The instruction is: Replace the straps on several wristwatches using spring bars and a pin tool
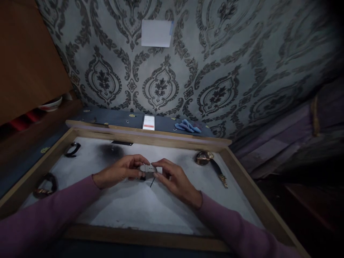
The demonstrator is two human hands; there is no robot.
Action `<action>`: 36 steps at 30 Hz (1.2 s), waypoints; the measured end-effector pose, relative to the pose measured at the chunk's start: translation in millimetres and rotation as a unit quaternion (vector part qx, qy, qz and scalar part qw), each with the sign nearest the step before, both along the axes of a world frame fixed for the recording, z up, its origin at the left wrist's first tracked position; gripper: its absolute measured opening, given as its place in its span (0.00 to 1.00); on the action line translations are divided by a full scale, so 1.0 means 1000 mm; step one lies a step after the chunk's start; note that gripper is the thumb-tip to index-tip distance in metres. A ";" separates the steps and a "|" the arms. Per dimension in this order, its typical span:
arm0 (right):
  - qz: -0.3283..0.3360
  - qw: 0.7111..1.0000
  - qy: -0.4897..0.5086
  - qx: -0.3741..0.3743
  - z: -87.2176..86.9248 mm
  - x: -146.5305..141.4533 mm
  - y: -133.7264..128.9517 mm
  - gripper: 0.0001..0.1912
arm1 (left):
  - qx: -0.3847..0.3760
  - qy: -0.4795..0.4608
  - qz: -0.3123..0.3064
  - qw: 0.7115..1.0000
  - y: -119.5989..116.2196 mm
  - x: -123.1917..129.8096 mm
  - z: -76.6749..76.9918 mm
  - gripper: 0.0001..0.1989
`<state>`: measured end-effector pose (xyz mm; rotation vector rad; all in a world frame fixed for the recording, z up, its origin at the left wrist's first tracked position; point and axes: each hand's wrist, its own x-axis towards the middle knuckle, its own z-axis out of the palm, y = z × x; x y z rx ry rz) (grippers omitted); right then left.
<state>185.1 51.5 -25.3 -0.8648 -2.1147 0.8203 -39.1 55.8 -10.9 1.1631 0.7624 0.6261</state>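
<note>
A pale grey watch strap [149,168] with a row of small holes is held up between my two hands. My left hand [125,171] is closed on its left end, thumb below and fingers above. The right end is pinched by my right hand [174,178], with thumb and index finger close to the strap. Just under the strap a thin dark stick-like piece [152,182] slants down; I cannot tell what it is or whether a hand holds it. A small dark part shows below my left fingertips. Whether a watch case is attached is hidden by the fingers.
A wooden tray with a raised rim [150,239] surrounds my hands. In it lie a dark-strapped watch [72,149], another watch [44,190], a gold-toned watch [202,158] and a flat black piece [122,143]. Behind stand a lit phone [148,122] and a crumpled blue cloth [187,126].
</note>
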 end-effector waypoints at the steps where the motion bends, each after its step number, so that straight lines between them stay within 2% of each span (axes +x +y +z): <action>1: 0.007 1.000 0.000 0.023 0.000 0.000 -0.001 0.11 | 0.001 0.003 -0.007 1.000 -0.001 0.001 0.001 0.16; 3: 0.015 0.999 -0.001 0.041 0.000 -0.001 -0.003 0.11 | 0.002 -0.001 -0.021 1.000 -0.003 0.002 0.001 0.15; 5: 0.018 1.000 0.003 0.022 0.001 -0.001 -0.005 0.10 | 0.011 -0.015 -0.026 0.999 -0.005 0.004 0.000 0.13; 8: 0.015 0.999 0.016 -0.034 0.004 0.000 -0.007 0.10 | 0.025 -0.025 -0.020 0.999 -0.006 0.006 -0.002 0.11; 11: -0.017 0.993 0.043 -0.105 0.003 0.001 -0.006 0.12 | 0.014 -0.034 -0.005 0.999 -0.006 0.007 -0.004 0.10; 16: -0.060 0.961 0.140 -0.231 -0.004 0.003 0.000 0.18 | -0.024 -0.040 0.019 0.999 -0.005 0.008 -0.010 0.11; 25: 0.041 0.919 0.163 -0.357 -0.001 -0.002 -0.002 0.24 | -0.011 -0.024 0.051 0.998 -0.005 0.012 -0.012 0.19; 27: 0.045 0.918 0.162 -0.358 -0.001 -0.002 -0.002 0.21 | -0.005 -0.025 0.057 0.998 -0.005 0.012 -0.011 0.18; 30: 0.045 0.936 0.136 -0.321 -0.001 -0.002 -0.004 0.18 | 0.024 0.006 0.049 0.998 -0.004 0.011 -0.010 0.16; 33: 0.040 0.959 0.079 -0.268 0.002 -0.002 -0.008 0.15 | 0.072 0.052 0.031 0.996 -0.006 0.012 -0.008 0.14; 36: 0.031 0.982 0.024 -0.183 0.006 -0.003 -0.012 0.11 | 0.105 0.047 0.027 0.993 -0.011 0.017 -0.007 0.13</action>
